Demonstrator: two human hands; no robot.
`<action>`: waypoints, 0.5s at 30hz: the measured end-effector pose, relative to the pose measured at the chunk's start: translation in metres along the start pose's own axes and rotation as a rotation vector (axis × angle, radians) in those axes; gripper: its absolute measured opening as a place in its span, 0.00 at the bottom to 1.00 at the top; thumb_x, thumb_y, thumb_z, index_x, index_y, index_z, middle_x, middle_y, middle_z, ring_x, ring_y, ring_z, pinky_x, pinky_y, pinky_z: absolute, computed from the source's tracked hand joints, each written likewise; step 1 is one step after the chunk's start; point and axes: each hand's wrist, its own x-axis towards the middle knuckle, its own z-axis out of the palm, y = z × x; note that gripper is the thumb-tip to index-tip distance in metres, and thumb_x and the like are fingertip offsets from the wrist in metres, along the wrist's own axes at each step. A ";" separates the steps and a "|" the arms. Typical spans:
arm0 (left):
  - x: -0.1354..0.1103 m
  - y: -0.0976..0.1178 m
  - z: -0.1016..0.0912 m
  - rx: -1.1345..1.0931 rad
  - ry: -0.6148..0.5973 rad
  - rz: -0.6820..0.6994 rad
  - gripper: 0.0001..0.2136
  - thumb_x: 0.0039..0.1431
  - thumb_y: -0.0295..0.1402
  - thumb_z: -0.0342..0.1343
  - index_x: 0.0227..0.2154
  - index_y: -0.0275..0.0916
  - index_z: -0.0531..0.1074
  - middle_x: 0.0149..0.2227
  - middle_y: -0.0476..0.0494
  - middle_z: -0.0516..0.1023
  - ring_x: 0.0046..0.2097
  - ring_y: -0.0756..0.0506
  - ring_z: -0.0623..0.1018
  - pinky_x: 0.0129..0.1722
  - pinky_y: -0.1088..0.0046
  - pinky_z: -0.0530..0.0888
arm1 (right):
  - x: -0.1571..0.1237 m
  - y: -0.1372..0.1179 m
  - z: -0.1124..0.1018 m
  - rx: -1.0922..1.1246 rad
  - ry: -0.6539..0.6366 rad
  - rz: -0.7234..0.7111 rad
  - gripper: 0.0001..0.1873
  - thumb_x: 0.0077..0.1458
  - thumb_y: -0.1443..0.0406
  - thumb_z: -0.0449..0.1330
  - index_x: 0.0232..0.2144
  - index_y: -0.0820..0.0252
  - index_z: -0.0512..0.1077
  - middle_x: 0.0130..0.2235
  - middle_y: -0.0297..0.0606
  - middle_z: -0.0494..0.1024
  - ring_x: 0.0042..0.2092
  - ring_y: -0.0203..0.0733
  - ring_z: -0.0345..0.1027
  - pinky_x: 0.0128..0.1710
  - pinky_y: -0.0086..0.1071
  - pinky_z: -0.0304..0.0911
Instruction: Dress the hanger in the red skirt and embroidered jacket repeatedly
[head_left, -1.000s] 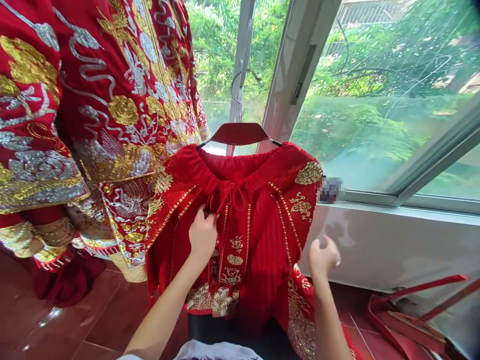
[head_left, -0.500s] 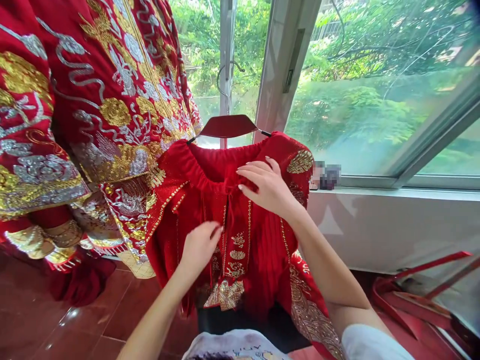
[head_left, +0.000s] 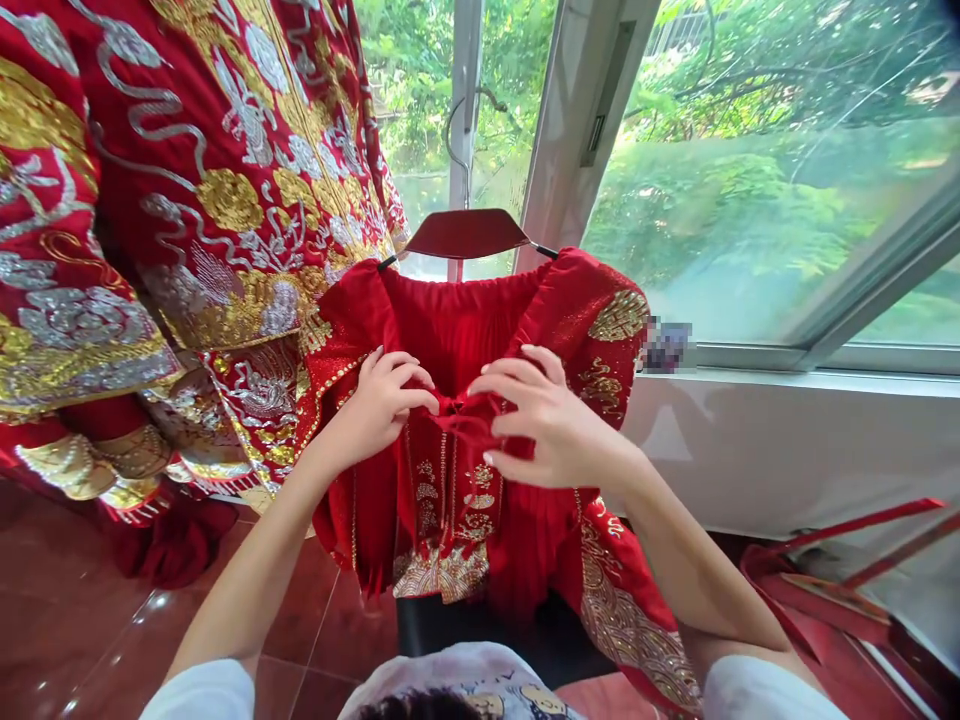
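A red embroidered garment (head_left: 540, 540) with gold trim hangs from a dark red hanger (head_left: 466, 234). Its gathered top edge dips at the front, where thin red ties (head_left: 466, 425) meet. My left hand (head_left: 390, 405) is closed at the left of that spot, thumb and forefinger pinching a tie. From the right, my right hand (head_left: 546, 420) curls over the same edge; its fingertips grip the ties, with the lower fingers spread over the cloth. The exact hold of each fingertip is partly hidden.
On the left hangs a larger red outfit (head_left: 247, 200) with gold and silver embroidery. Behind are windows (head_left: 750, 200) above a white wall (head_left: 720, 440). A black seat (head_left: 427, 630) is below the garment, and a red frame (head_left: 840, 600) stands at the lower right.
My left hand has risen from the garment's front to the top edge and now pinches a tie. My right hand has shifted slightly down. The front edge sits lower and opens wider.
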 end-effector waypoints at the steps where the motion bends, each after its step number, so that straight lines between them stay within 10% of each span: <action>1: -0.003 0.001 -0.002 0.013 -0.012 0.005 0.19 0.52 0.19 0.45 0.36 0.46 0.77 0.47 0.47 0.75 0.58 0.42 0.64 0.62 0.46 0.50 | -0.004 -0.011 0.001 0.062 -0.043 -0.064 0.13 0.53 0.61 0.59 0.19 0.57 0.70 0.45 0.36 0.76 0.51 0.44 0.64 0.61 0.50 0.46; 4: -0.006 0.006 -0.002 0.058 -0.021 -0.042 0.10 0.57 0.29 0.50 0.38 0.44 0.75 0.45 0.45 0.76 0.55 0.40 0.67 0.62 0.43 0.45 | -0.020 -0.046 0.017 0.302 -0.303 -0.264 0.15 0.53 0.57 0.60 0.19 0.58 0.70 0.31 0.34 0.76 0.34 0.36 0.67 0.36 0.32 0.63; 8: 0.003 0.013 0.010 0.211 0.016 -0.104 0.11 0.58 0.37 0.54 0.42 0.38 0.73 0.41 0.40 0.77 0.49 0.39 0.71 0.59 0.46 0.52 | -0.022 -0.062 0.049 0.426 -0.462 -0.144 0.13 0.54 0.59 0.60 0.21 0.58 0.71 0.23 0.29 0.73 0.24 0.31 0.62 0.21 0.27 0.52; 12: 0.012 0.015 0.013 0.259 -0.047 -0.082 0.09 0.60 0.29 0.50 0.38 0.37 0.74 0.42 0.39 0.76 0.47 0.40 0.71 0.52 0.52 0.58 | 0.000 -0.038 0.078 0.331 0.039 0.552 0.11 0.60 0.66 0.52 0.36 0.60 0.75 0.34 0.39 0.79 0.32 0.37 0.70 0.34 0.30 0.63; 15: 0.012 0.015 0.005 0.121 -0.076 -0.063 0.09 0.61 0.30 0.49 0.35 0.38 0.74 0.43 0.42 0.76 0.46 0.42 0.71 0.52 0.53 0.57 | 0.012 -0.023 0.098 0.374 0.320 0.805 0.13 0.60 0.62 0.52 0.38 0.63 0.74 0.35 0.43 0.79 0.30 0.39 0.70 0.35 0.33 0.64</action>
